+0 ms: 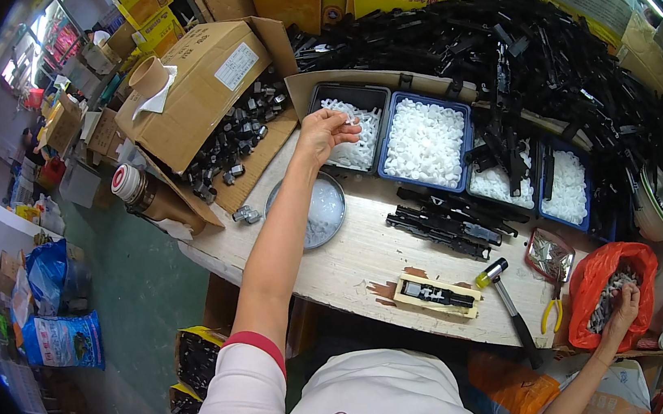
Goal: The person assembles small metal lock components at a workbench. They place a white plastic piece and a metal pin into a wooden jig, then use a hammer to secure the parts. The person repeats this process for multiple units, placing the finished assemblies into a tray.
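Observation:
My left hand (329, 132) is over a dark bin (382, 146) of small white plastic pieces (358, 155), its fingertips pinched together. What is in the pinch is too small to make out. At the far right, my right hand (624, 308) reaches into a red plastic bag (583, 319) of small grey metal parts (608, 298). Its fingers curl down at the parts, and their tips are hidden. In front of my body, a pale wooden block (409, 299) cradles a black and silver mechanism (438, 291). A hammer (506, 301) with a yellow end lies beside it.
Blue bin (469, 178) and other bins hold white pieces. Black assemblies (441, 231) lie mid-table before a large black heap (443, 39). A round dish (337, 227) stands under my left forearm. Yellow-handled pliers (553, 316) lie by the bag. A carton (197, 100) spills metal parts.

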`<action>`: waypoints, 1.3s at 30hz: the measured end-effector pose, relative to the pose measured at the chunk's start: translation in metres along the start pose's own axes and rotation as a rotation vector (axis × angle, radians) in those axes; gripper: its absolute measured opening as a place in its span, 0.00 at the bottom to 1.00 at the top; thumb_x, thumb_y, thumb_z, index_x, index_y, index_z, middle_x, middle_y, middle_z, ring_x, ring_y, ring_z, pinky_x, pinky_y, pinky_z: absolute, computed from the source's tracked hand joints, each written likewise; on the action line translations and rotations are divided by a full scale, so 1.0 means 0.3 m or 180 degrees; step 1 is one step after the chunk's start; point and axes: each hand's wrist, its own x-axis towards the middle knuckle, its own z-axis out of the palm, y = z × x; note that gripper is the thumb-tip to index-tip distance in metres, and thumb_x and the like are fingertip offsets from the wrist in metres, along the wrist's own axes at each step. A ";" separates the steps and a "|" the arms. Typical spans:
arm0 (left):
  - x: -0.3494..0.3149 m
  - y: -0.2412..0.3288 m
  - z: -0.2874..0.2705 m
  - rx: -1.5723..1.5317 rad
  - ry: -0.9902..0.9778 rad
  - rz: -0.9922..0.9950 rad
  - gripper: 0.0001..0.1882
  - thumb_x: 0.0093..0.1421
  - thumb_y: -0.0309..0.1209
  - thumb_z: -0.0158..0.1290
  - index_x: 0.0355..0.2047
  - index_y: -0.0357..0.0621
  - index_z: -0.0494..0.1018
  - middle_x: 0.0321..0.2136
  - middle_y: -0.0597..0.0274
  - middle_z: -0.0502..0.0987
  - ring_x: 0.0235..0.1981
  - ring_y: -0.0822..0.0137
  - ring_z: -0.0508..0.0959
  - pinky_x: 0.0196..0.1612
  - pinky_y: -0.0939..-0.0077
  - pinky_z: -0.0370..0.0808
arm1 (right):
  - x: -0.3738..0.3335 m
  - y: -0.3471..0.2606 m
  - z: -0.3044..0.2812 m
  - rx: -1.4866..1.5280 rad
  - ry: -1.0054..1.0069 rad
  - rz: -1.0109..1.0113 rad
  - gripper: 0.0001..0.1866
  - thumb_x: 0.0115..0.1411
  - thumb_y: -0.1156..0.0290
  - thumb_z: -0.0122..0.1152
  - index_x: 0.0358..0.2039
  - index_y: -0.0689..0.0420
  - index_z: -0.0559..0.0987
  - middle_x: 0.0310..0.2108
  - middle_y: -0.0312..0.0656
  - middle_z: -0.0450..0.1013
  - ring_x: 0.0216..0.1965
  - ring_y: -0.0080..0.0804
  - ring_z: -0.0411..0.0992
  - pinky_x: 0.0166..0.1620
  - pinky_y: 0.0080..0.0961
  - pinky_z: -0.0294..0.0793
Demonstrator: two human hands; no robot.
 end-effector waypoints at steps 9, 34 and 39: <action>-0.038 -0.011 0.065 0.0588 -0.0047 -0.0123 0.08 0.53 0.20 0.51 0.34 0.30 0.68 0.23 0.55 0.72 0.23 0.64 0.77 0.24 0.74 0.79 | 0.000 0.005 -0.012 -0.0247 0.0188 0.0057 0.13 0.62 0.63 0.50 0.46 0.52 0.68 0.34 0.29 0.65 0.29 0.13 0.63 0.31 0.10 0.65; -0.571 -0.147 -0.134 0.4293 0.0573 0.2028 0.05 0.41 0.19 0.54 0.18 0.39 0.69 0.21 0.56 0.73 0.26 0.54 0.73 0.30 0.66 0.69 | -0.238 -0.181 0.372 -0.2469 -0.0760 -0.1802 0.11 0.60 0.73 0.49 0.40 0.66 0.70 0.38 0.45 0.67 0.39 0.36 0.66 0.45 0.27 0.63; -0.610 -0.086 -0.127 0.3461 0.0806 0.1513 0.04 0.45 0.19 0.55 0.23 0.38 0.71 0.20 0.62 0.73 0.24 0.66 0.74 0.26 0.75 0.69 | -0.307 -0.201 0.432 -0.2366 -0.1315 -0.1623 0.13 0.61 0.70 0.49 0.42 0.64 0.71 0.39 0.42 0.69 0.41 0.30 0.66 0.46 0.25 0.63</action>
